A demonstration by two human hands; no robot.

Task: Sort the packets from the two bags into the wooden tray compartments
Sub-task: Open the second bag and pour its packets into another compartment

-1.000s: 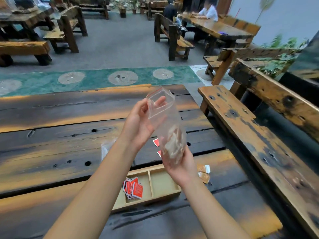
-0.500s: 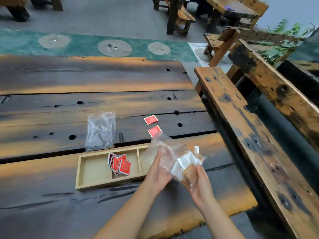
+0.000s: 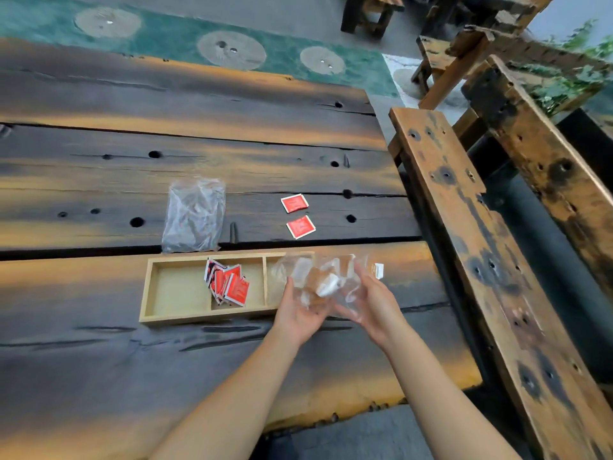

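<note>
A light wooden tray (image 3: pixel 172 318) with three compartments lies on the dark table. Its middle compartment holds a pile of red packets (image 3: pixel 230 285); the left one looks bare. Over the right compartment my left hand (image 3: pixel 298 310) and my right hand (image 3: pixel 376 305) both grip a clear plastic bag (image 3: pixel 323 280) with brown and white packets inside. An empty crumpled clear bag (image 3: pixel 194 215) lies behind the tray. Two red packets (image 3: pixel 294 203) (image 3: pixel 300 226) lie loose on the table beyond the tray. A brown and white packet (image 3: pixel 379 270) peeks out just right of the bag.
The table's right edge (image 3: pixel 431 260) runs close to the tray's right end. A worn wooden bench (image 3: pixel 481 260) stands along that side, with a narrow gap between. The table's near edge lies just below my forearms.
The bag has come down from chest height to just over the tray's right compartment, and my view has tilted down onto the table. Both hands have kept hold of the bag.
</note>
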